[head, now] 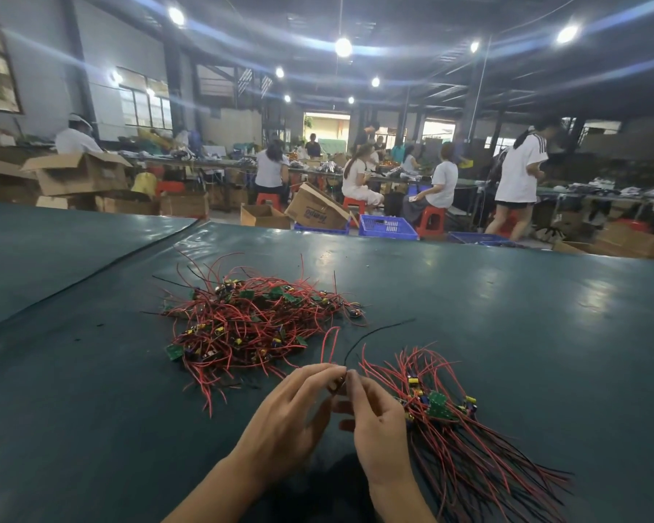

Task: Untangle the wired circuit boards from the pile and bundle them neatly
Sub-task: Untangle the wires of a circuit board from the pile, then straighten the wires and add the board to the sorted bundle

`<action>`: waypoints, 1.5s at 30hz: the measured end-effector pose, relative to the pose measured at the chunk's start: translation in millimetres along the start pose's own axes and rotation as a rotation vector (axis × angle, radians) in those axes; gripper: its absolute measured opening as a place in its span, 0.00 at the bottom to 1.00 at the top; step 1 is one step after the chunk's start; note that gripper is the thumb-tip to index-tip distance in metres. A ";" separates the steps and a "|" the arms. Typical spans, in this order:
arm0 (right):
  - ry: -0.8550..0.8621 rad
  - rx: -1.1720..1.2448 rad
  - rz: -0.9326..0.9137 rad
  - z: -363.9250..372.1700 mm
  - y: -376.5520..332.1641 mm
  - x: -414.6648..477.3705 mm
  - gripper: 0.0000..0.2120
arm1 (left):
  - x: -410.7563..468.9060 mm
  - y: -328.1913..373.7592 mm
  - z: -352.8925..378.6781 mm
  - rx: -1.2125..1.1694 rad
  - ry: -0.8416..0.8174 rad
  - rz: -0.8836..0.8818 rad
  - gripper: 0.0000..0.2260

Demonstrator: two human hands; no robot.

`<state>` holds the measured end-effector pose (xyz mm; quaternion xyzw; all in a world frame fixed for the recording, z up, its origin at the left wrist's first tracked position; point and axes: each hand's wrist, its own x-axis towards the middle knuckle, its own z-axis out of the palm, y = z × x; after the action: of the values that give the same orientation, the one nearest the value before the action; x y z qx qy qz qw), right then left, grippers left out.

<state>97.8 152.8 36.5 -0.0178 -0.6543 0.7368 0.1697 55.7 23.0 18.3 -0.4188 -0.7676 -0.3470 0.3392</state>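
Two bare forearms reach in from the bottom edge, and the hands meet just above the table. The left hand [291,413] has its fingers curled and pinches the foot of a red wire [327,343] that loops upward. The right hand [380,428] pinches a black wire [370,332] between thumb and forefinger, and that wire arcs away to the right. The fingertips of both hands touch. Whether a board sits between them I cannot tell.

Just right of the right hand lies the bundle [454,428], with small green boards gathered at its middle and red and black leads fanning toward the near right corner. Beyond the left hand, near but apart, sits the pile [250,322], a tangle of red leads and little green boards.

The table [506,296] is covered in a dark green, slightly glossy mat that reflects the lamps [343,47] overhead. A seam [102,268] runs diagonally from the far middle down to the left edge. The far edge crosses the whole view behind the pile. The mat runs wide to the left of the pile and to the right past the bundle.

Behind the table is a large workshop. Workers [518,171] in white shirts sit or stand at long benches, with red stools [429,220], blue crates [387,226] and cardboard boxes [80,173] on the floor.
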 end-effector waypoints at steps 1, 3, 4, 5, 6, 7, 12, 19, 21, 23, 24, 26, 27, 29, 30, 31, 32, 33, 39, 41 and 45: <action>0.013 0.009 0.035 0.4 0.3 0.1 0.10 | -0.7 0.8 -1.4 -0.016 0.005 -0.009 0.18; 0.021 0.041 0.099 0.9 1.2 0.5 0.07 | -1.0 3.0 -3.5 -0.059 0.016 -0.025 0.17; 0.022 0.058 0.126 0.8 1.5 1.3 0.07 | -0.6 4.1 -4.4 -0.084 0.024 -0.032 0.17; 0.022 0.072 0.155 0.9 0.8 2.0 0.07 | 0.2 5.2 -4.6 -0.107 0.032 -0.037 0.16; 0.022 0.093 0.187 0.3 0.6 2.4 0.07 | 1.0 6.6 -5.2 -0.127 0.045 -0.040 0.15; 0.021 0.124 0.219 -0.2 -0.2 2.6 0.08 | 1.6 7.6 -5.2 -0.144 0.063 -0.037 0.15; 0.047 0.192 0.263 -3.7 0.1 1.9 0.09 | 0.6 15.7 1.0 -0.267 0.227 -0.245 0.17; -0.003 0.109 0.229 -0.6 2.6 -1.4 0.07 | 8.3 24.1 4.1 -0.608 0.172 -0.741 0.06; 0.015 0.093 0.233 -1.1 4.7 -0.5 0.05 | 8.1 23.5 4.4 -0.606 0.184 -0.757 0.05; 0.041 0.097 0.231 -1.7 6.1 0.5 0.05 | 7.8 21.7 4.7 -0.606 0.196 -0.788 0.06; 0.051 0.104 0.228 -2.0 6.7 0.7 0.05 | 8.0 20.6 4.5 -0.621 0.210 -0.812 0.06; 0.075 0.108 0.222 -1.6 7.3 1.1 0.06 | 8.8 18.4 4.5 -0.661 0.253 -0.865 0.07; 0.089 0.103 0.215 -1.5 7.3 1.0 0.06 | 9.5 18.1 4.4 -0.689 0.279 -0.893 0.08; 0.113 0.093 0.193 -1.7 7.5 1.2 0.07 | 11.4 18.9 4.7 -0.802 0.329 -0.959 0.09; 0.111 0.089 0.185 -1.6 7.1 1.0 0.07 | 12.4 19.9 4.5 -0.886 0.349 -1.000 0.09; 0.097 0.089 0.179 -1.2 6.5 0.5 0.06 | 13.0 21.0 4.3 -0.969 0.358 -1.043 0.09; 0.079 0.093 0.173 -0.6 5.5 -0.2 0.05 | 12.9 21.7 3.9 -1.031 0.352 -1.079 0.08; 0.066 0.097 0.163 0.1 4.7 -0.8 0.05 | 12.8 21.9 3.5 -1.054 0.324 -1.106 0.10; 0.033 0.167 0.139 5.3 7.4 0.3 0.07 | 15.6 28.5 2.2 -1.061 0.056 -1.181 0.14; 0.045 0.169 0.145 4.5 9.1 1.2 0.08 | 16.1 28.7 1.0 -1.066 0.019 -1.187 0.15; 0.073 0.118 0.152 3.0 10.8 1.7 0.07 | 13.9 25.4 0.8 -1.046 0.005 -1.145 0.16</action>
<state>93.0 149.4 26.8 -0.0844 -0.5998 0.7837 0.1379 72.0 39.7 35.5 -0.0616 -0.5998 -0.7865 -0.1334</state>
